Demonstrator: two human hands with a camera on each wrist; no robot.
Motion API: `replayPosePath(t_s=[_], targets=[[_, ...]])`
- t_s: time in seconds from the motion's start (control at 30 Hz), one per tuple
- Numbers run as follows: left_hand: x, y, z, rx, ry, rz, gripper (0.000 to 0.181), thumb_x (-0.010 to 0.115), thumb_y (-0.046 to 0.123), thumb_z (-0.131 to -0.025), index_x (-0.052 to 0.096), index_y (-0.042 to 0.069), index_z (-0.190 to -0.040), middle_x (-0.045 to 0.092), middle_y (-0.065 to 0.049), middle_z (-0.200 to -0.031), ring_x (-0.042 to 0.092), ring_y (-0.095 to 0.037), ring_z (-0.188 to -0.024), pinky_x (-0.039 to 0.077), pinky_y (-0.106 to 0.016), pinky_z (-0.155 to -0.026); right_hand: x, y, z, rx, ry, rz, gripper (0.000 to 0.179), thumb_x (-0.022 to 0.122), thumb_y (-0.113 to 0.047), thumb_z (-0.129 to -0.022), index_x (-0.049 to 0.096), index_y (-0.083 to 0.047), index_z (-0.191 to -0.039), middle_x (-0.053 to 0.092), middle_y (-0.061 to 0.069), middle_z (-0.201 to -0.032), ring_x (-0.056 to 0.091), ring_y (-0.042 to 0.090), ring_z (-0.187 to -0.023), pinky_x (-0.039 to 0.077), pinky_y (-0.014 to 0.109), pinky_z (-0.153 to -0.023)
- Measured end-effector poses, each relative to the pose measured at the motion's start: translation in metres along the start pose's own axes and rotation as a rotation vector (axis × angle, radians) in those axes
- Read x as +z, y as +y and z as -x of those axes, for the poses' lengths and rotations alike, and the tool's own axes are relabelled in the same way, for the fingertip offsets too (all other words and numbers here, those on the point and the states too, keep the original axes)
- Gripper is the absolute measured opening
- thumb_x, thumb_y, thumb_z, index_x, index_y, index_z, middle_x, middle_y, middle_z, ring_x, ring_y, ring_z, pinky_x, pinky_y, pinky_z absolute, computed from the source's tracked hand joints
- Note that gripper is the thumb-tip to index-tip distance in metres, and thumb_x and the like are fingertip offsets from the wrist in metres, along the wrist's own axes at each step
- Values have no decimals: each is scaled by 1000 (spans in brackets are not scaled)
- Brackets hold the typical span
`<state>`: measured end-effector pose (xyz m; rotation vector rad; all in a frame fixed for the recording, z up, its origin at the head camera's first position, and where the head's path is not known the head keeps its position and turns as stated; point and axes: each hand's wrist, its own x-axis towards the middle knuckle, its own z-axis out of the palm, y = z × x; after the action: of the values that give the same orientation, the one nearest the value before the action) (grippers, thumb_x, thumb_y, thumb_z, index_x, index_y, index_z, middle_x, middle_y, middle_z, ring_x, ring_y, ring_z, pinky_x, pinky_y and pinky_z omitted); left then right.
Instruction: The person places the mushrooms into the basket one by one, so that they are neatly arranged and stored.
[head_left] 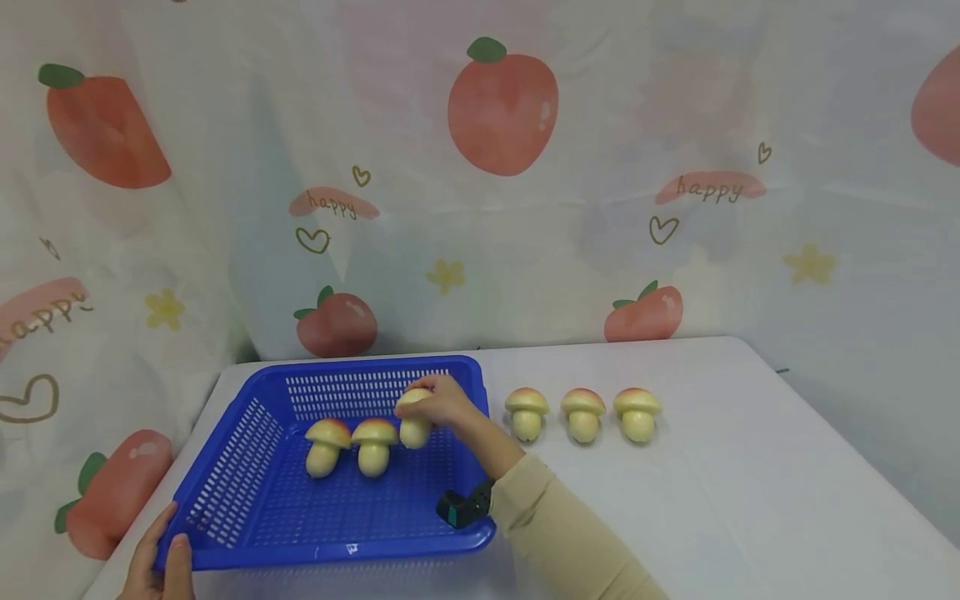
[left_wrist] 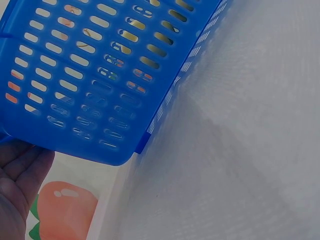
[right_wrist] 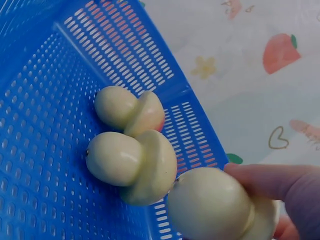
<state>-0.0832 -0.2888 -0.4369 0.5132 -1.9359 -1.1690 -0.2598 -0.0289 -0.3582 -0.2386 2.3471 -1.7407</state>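
Observation:
My right hand [head_left: 444, 402] pinches a toy mushroom [head_left: 415, 429] by its cap, over the right part of a blue plastic basket [head_left: 360, 548]. In the right wrist view this mushroom [right_wrist: 207, 202] hangs stem towards the camera, beside two others. Those two mushrooms, one on the left [head_left: 322, 458] and one nearer the middle [head_left: 373, 458], lie side by side in the basket. At the basket's near left corner my left hand [head_left: 161, 562] grips the rim, thumb on one side and fingers on the other. The left wrist view shows its fingers [left_wrist: 37, 170] against the basket's outside.
Right of the basket, three more mushrooms [head_left: 583, 415] stand in a row on the white table [head_left: 720, 500]. A fruit-patterned cloth [head_left: 570, 250] hangs behind and at the left. A black device [head_left: 463, 507] sits at my right wrist, over the basket's near right corner.

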Motion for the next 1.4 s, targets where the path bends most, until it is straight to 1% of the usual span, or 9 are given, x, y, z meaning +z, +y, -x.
replayPosePath(t_s=[0.23,0.4,0.47,0.6,0.73,0.9,1.13,1.3,1.4], targets=[[-1,2,2,-25,-8,-18,38,44,15,-97,48,4,-132,52,-37,-112,40,21,-72,34,-1,-57,0,6,-1,16,-9,37,29,76,-6,-67,65,1,-93,57,7,-82,56,19,-68,46,30,-49],[0,4,3,-32,-5,-25,38,43,15,-97,48,5,-133,53,-36,-112,40,21,-72,34,-1,-58,1,8,-1,-5,-10,124,29,76,-6,-66,66,1,-92,57,7,-81,55,18,-67,46,30,-48],[0,4,2,-28,-4,-20,38,43,15,-97,48,5,-133,53,-36,-111,41,21,-72,34,-1,-58,2,9,-1,1,-18,147,29,77,-6,-66,66,2,-92,57,7,-82,55,19,-68,47,32,-50],[-1,3,1,-11,4,-4,37,44,13,-96,49,4,-132,53,-36,-109,43,20,-72,37,-3,-57,3,9,0,36,-47,156,28,77,-6,-67,65,2,-91,56,7,-82,57,21,-70,50,38,-55],[0,2,1,-4,10,-7,37,45,12,-96,50,4,-132,53,-35,-107,44,20,-71,38,-4,-56,3,10,0,61,-62,167,26,77,-6,-67,64,1,-88,55,7,-81,57,22,-70,51,43,-58],[-1,3,1,10,9,-12,37,44,12,-96,49,4,-132,53,-37,-107,42,22,-70,36,-3,-55,3,9,1,79,-70,191,26,77,-5,-67,63,1,-88,55,7,-81,58,23,-71,51,43,-59],[-1,7,3,-9,2,-33,38,42,12,-97,48,5,-133,53,-37,-110,40,22,-70,34,-1,-56,3,9,1,126,-83,226,29,78,-5,-67,63,0,-91,55,8,-83,59,25,-74,51,43,-60],[-1,7,3,-22,2,-50,38,42,13,-97,47,6,-134,53,-37,-111,39,23,-70,33,-1,-56,4,9,1,157,-111,251,29,77,-1,-68,62,0,-94,55,8,-82,58,25,-76,51,45,-64],[-1,6,4,-31,-1,-44,38,41,13,-97,47,6,-134,53,-37,-111,39,23,-69,34,-1,-55,4,9,1,174,-122,259,28,76,0,-68,62,0,-92,55,8,-82,58,26,-76,51,46,-66]])
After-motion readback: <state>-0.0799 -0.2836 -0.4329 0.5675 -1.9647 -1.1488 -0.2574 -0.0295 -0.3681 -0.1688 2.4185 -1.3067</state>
